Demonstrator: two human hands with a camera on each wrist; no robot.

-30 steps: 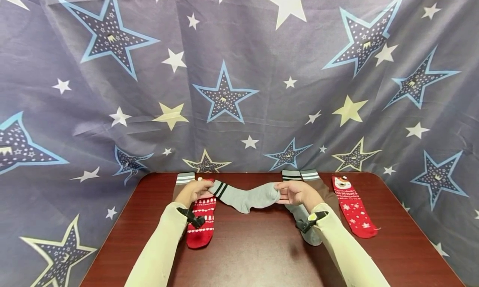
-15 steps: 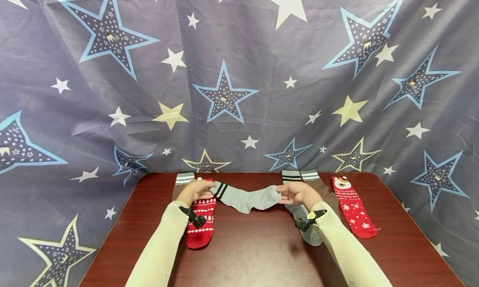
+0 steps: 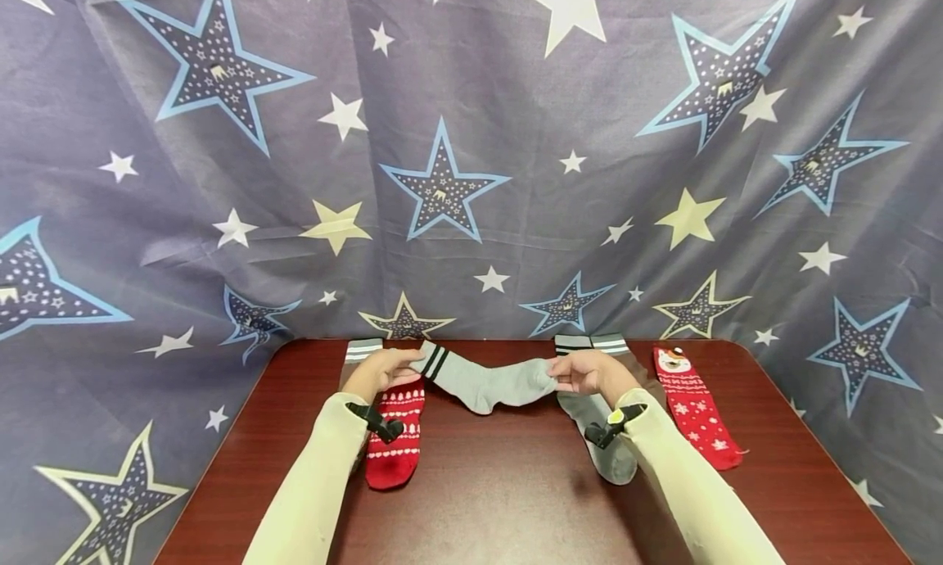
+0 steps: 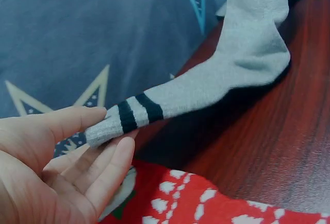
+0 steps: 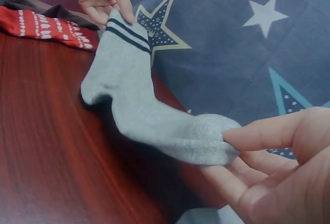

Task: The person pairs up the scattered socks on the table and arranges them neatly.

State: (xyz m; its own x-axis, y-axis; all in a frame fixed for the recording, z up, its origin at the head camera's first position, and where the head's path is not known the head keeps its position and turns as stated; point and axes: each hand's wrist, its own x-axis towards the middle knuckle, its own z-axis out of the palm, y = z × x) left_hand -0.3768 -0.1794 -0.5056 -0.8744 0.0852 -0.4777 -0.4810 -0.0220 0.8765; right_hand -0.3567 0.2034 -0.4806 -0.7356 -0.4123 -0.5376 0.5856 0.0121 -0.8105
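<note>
A grey sock (image 3: pixel 482 383) with two black stripes at its cuff is stretched sideways between both hands, its middle sagging above the table. My left hand (image 3: pixel 381 372) pinches the cuff between thumb and fingers, as the left wrist view shows of the sock (image 4: pixel 201 87). With thumb and fingertips my right hand (image 3: pixel 587 373) pinches the toe end; in the right wrist view the toe (image 5: pixel 216 139) bulges a little there. Below the left hand lies a red sock (image 3: pixel 398 434) with white patterns. Another grey sock (image 3: pixel 600 442) with black stripes lies partly under the right hand.
A brown sock with a grey, white-striped cuff (image 3: pixel 363 350) lies partly hidden at left. Its like, with a similar cuff (image 3: pixel 610 344), lies at right. Further right is a red sock (image 3: pixel 700 409) with an animal face. A starry curtain (image 3: pixel 471 180) hangs behind the dark red table (image 3: pixel 486 499).
The cuff end of the held sock has risen slightly with my left hand, and the sagging middle has come up a little. Both hands keep their pinch.
</note>
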